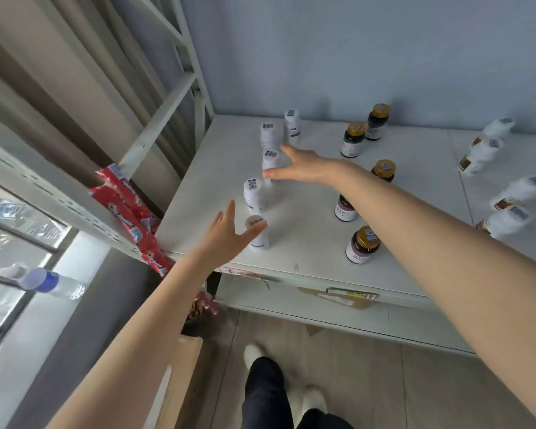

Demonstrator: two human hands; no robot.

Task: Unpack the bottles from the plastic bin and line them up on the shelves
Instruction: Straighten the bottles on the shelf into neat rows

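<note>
Five white bottles [254, 195] line the shelf [198, 193] at left; left hand [226, 233] and right hand [304, 167] spread, empty; remainder indeterminate.

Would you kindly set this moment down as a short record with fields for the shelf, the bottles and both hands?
surface: white shelf
white bottles: five upright, in a line near the shelf's left edge
dark bottles: five with gold caps, upright, mid-shelf; one partly behind the right forearm
far-right bottles: four, white-topped
left hand: open, thumb at the nearest white bottle's cap
right hand: open, by the line's middle bottle
held: nothing in either hand
beside shelf: red packets
</note>
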